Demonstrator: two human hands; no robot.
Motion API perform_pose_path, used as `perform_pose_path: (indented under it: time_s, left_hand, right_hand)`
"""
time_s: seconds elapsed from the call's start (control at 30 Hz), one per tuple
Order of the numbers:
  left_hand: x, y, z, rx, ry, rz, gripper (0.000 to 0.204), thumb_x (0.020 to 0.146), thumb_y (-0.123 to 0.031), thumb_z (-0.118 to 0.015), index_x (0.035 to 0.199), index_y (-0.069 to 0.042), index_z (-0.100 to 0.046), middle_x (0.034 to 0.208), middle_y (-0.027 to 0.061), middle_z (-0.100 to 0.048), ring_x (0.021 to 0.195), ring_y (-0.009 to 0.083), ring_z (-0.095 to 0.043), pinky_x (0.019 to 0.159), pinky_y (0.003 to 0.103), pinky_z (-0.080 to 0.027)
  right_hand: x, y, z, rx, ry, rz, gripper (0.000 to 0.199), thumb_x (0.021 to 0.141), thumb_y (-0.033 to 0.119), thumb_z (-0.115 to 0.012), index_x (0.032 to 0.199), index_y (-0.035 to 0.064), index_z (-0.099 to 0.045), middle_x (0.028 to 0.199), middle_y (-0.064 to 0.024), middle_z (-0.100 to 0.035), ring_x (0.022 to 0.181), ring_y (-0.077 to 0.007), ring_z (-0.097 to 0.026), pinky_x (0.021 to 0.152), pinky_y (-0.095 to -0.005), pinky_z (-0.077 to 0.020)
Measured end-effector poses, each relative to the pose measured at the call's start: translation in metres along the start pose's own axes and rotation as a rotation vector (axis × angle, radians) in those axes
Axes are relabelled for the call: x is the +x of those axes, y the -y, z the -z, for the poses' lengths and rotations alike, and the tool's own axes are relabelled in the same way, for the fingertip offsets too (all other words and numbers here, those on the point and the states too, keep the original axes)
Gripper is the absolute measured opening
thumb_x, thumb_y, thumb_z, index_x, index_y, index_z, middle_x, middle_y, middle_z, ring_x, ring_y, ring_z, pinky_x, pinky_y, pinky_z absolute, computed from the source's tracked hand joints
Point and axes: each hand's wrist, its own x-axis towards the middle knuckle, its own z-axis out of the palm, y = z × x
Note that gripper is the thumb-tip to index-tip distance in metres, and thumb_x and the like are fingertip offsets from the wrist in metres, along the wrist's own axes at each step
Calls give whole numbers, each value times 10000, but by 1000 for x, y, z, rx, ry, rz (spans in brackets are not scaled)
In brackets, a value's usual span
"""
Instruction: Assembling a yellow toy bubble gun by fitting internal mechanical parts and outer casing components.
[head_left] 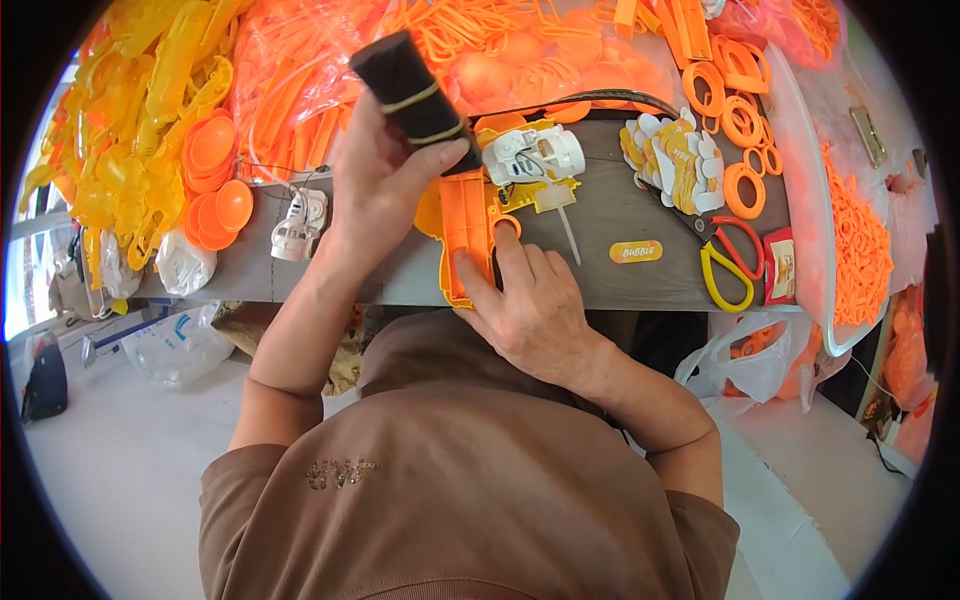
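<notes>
My left hand [385, 175] is closed round a black block [405, 85] bound with tan rubber bands, tilted over the far end of an orange plastic casing [465, 225]. My right hand [530, 305] holds that casing near the table edge, thumb on its face and index finger at a small orange ring [503, 222] on its side. Partly under the casing lies a yellow shell [430, 212]. Just beyond my right hand, a white mechanism [535, 153] with a wire sits on another yellow piece [555, 194], from which a pale thin tube [571, 235] sticks out.
Yellow parts [160, 120] and bagged orange parts [300, 60] are heaped at the back left. Another white mechanism [299, 225] lies left. On the right are stickers [680, 160], scissors [735, 262], orange rings [743, 190] and a clear bin [815, 230] of small orange pieces.
</notes>
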Motion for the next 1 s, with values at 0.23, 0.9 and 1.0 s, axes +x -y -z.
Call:
perform_pose_path:
  time_s: [0.23, 0.9, 1.0]
  left_hand:
    - [-15, 7, 5, 197, 7, -119, 353, 797, 134, -614, 1109, 66, -463, 1030, 175, -612, 968, 226, -629, 843, 328, -526]
    - [-23, -8, -6, 372, -146, -86, 337, 831, -46, -672, 1042, 28, -420, 1009, 224, -602, 916, 311, -637, 820, 414, -538]
    - [-24, -6, -4, 388, -116, -114, 341, 829, -39, -678, 1033, 22, -412, 1014, 217, -590, 907, 312, -637, 817, 415, -538]
  right_hand:
    - [0, -7, -8, 48, -82, 17, 456, 720, 260, -722, 1107, 50, -607, 1068, -229, -525, 645, -202, -474, 555, -314, -365]
    - [-6, -20, -17, 321, -126, 65, 415, 780, 213, -529, 1118, 2, -643, 1014, -223, -558, 652, -181, -454, 603, -321, -356]
    - [-6, -20, -18, 304, -153, 78, 412, 777, 213, -545, 1118, 4, -644, 1017, -222, -556, 655, -182, -454, 607, -324, -355]
